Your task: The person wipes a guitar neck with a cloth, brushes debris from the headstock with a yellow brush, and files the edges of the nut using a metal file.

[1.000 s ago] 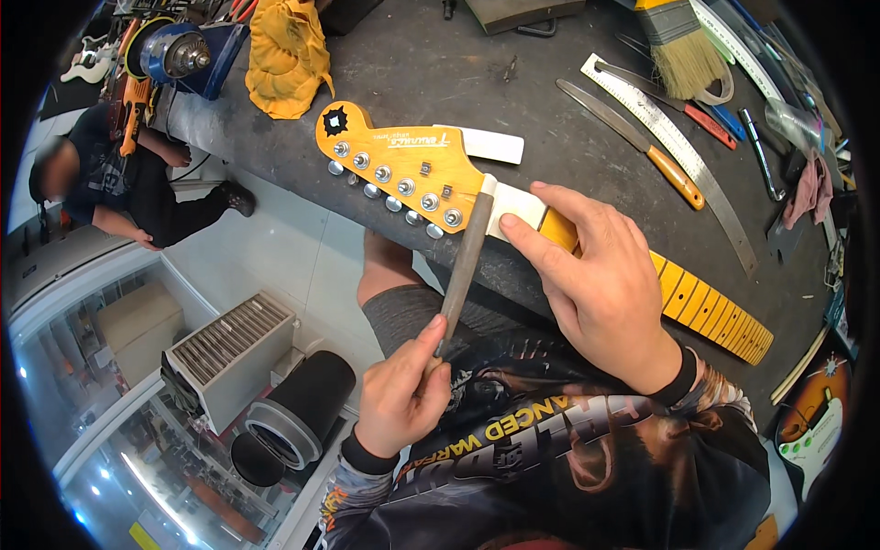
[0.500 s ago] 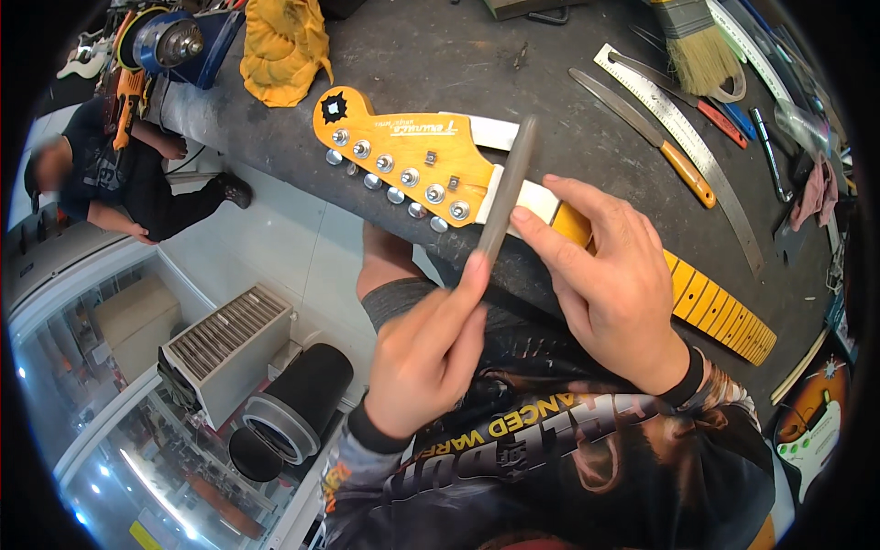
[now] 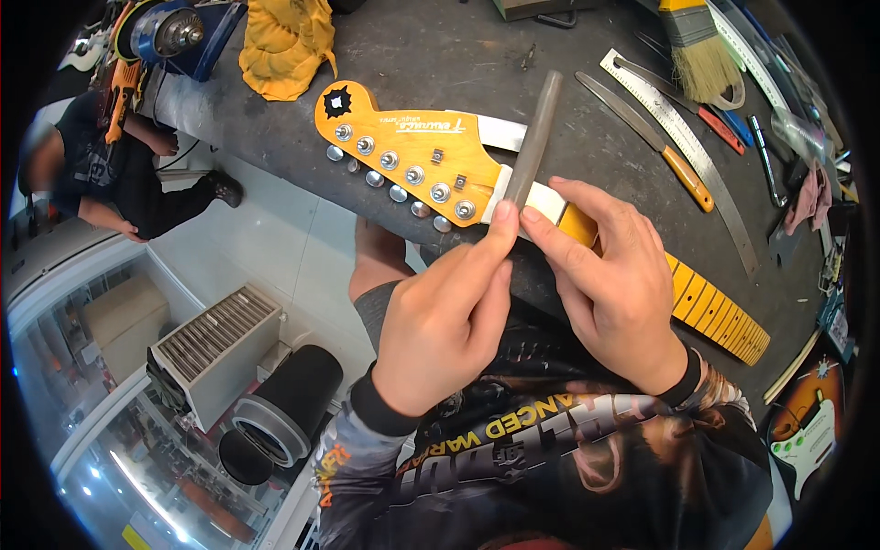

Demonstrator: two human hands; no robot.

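Note:
My left hand (image 3: 445, 321) is closed round the lower end of a long grey metal file (image 3: 539, 119), index finger along it. The file lies across the white nut (image 3: 497, 190) of a yellow wooden guitar neck (image 3: 702, 293), beside its headstock (image 3: 385, 137) with silver tuning posts. My right hand (image 3: 610, 293) grips the neck over white masking tape (image 3: 545, 206), its thumb tip close to the file. A white strip (image 3: 502, 126) lies behind the headstock.
A dark bench (image 3: 596, 119) holds knives (image 3: 694, 183), a steel ruler (image 3: 733, 220), a paintbrush (image 3: 697, 64), yellow cloth (image 3: 284, 46) and grinder (image 3: 174, 37). A co-worker (image 3: 110, 183) sits at left. Below stand a glass case (image 3: 82, 312) and black bin (image 3: 302, 385). A guitar (image 3: 807, 422) stands at right.
My left hand has pushed the file up and rightward across the nut, so its far end now sticks out well past the neck. My right hand stays on the neck.

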